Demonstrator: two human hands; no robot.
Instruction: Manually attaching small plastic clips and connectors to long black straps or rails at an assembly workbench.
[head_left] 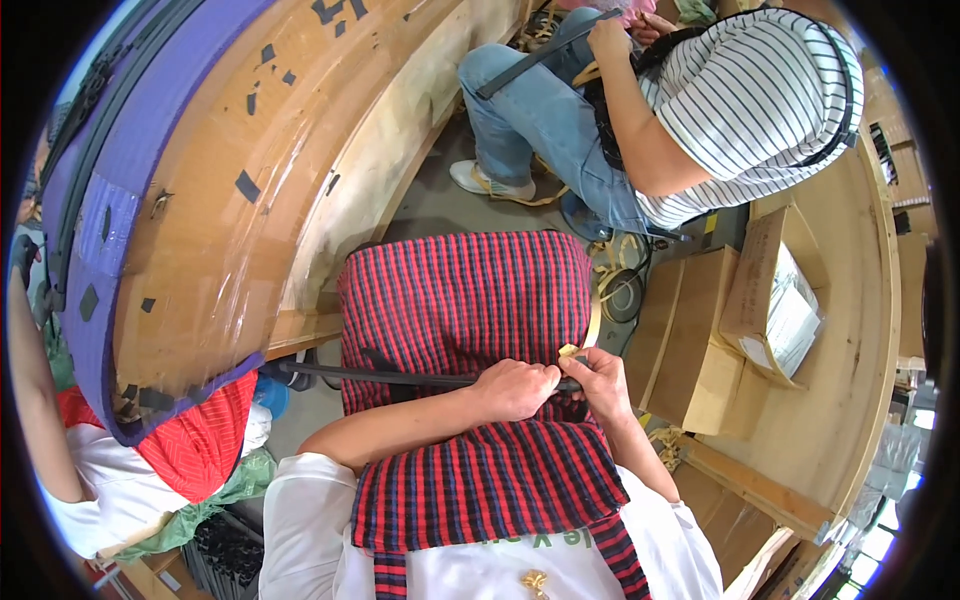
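Observation:
A long thin black strip (425, 379) lies across my lap, over the red-and-black striped apron (465, 280). My left hand (517, 389) is closed around it near its right end. Right beside it, my right hand (600, 382) pinches that same end between thumb and fingers. A small yellow piece (569, 351) sticks up at the right fingertips; whether it is joined to the strip I cannot tell. The strip's left end reaches past the apron toward the wooden panel.
At left stands a curved wooden table (225, 170) with purple edging and scattered black scraps. Ahead right, a seated person (740, 110) holds another black strip (545, 55). Cardboard boxes (690, 335) stand at right. Yellow ribbons (612, 262) lie on the floor. Another person's red garment (200, 440) shows at lower left.

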